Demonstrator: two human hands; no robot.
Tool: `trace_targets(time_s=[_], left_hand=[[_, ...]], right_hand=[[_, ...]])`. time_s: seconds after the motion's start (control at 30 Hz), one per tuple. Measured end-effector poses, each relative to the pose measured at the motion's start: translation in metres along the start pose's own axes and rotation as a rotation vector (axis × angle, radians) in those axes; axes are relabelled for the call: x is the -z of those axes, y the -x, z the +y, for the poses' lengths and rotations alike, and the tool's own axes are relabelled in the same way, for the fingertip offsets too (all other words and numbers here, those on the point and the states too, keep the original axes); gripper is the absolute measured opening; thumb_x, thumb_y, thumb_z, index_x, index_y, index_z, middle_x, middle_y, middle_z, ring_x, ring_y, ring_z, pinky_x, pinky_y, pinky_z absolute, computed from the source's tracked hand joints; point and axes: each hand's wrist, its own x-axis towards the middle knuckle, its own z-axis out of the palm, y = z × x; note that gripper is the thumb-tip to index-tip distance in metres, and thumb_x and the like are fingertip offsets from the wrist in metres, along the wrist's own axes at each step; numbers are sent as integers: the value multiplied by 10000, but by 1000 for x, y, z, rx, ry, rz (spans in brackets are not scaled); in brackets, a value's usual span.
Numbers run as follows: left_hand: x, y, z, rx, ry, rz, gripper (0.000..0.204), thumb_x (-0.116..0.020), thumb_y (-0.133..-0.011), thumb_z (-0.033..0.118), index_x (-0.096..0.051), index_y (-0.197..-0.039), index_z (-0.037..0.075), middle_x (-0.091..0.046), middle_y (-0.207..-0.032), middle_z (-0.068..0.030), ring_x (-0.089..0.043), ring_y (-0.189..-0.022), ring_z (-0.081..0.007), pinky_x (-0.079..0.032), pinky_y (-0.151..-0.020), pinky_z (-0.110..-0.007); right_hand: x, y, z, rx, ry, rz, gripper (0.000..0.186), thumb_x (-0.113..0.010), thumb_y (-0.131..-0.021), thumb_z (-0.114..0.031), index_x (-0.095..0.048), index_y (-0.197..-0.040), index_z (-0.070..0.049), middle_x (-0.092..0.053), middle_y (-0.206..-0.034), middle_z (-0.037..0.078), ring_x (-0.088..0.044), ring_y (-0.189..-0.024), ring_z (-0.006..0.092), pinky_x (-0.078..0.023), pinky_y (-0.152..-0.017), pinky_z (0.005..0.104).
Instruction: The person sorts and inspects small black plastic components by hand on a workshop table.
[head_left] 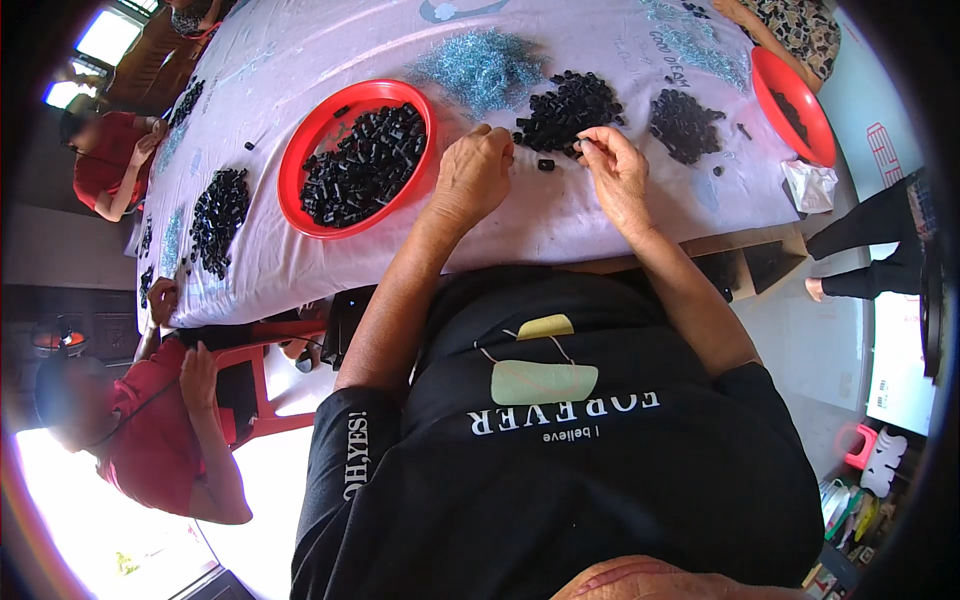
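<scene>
My left hand (474, 172) is closed above the cloth, beside a red basin (428, 165) full of small black cylindrical pieces (365, 165). Its fingertips are turned away, so what they hold is hidden. To the right, my right hand (616, 172) pinches thumb and forefinger together at the near edge of a pile of black pieces (570, 112). Anything between those fingertips is too small to make out. One loose black piece (546, 165) lies on the cloth between my hands. Beyond them is a heap of clear bluish small parts (482, 70).
A pale patterned cloth (520, 215) covers the table. Another dark pile (685, 125) lies right, near a second red basin (815, 130) and a crumpled white bag (810, 187). Two people in red (170, 440) sit left by a further black pile (220, 220); another person's arm (775, 50) reaches in far right.
</scene>
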Motion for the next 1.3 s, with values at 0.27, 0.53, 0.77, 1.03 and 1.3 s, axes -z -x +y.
trace_targets(time_s=[0.27, 0.53, 0.77, 1.03, 1.3], left_hand=[[1, -1, -2, 26, -25, 34, 59, -623, -790, 56, -612, -838, 24, -635, -847, -156, -629, -822, -368, -496, -728, -452], [1, -1, 1, 84, -35, 68, 69, -609, -806, 53, -625, -872, 42, -636, -865, -161, -631, -820, -378, -500, -729, -456], [-7, -1, 15, -28, -58, 77, 285, -574, -821, 26, -707, -1053, 124, -610, -994, -143, -594, -960, -335, -510, -812, -418], [-8, -1, 18, -56, -96, 35, 301, -623, -790, -1, -718, -1045, 125, -612, -1048, -132, -579, -1016, -330, -492, -875, -412], [3, -3, 7, -46, -37, 103, 169, -638, -778, 12, -703, -920, 76, -643, -965, -136, -618, -959, -345, -510, -830, -423]], right_hand=[[0, 0, -3, 21, -13, -6, 138, -626, -890, 2, -641, -1027, -7, -693, -895, 54, -663, -749, 100, -537, -671, 234], [-2, 5, -17, -3, -42, -71, 164, -610, -921, -10, -637, -1081, 13, -682, -933, 50, -649, -822, 88, -519, -691, 219], [-3, 7, -21, -48, -27, -105, 140, -615, -923, -40, -636, -1055, 2, -696, -860, 42, -643, -718, 77, -519, -645, 219], [-7, 12, -34, -10, 72, -195, 65, -614, -931, -64, -603, -965, -10, -693, -793, 56, -645, -631, 95, -518, -585, 241], [-8, 9, -22, -4, 3, -106, 47, -604, -932, -54, -597, -948, -10, -710, -829, 58, -640, -632, 86, -525, -593, 233]])
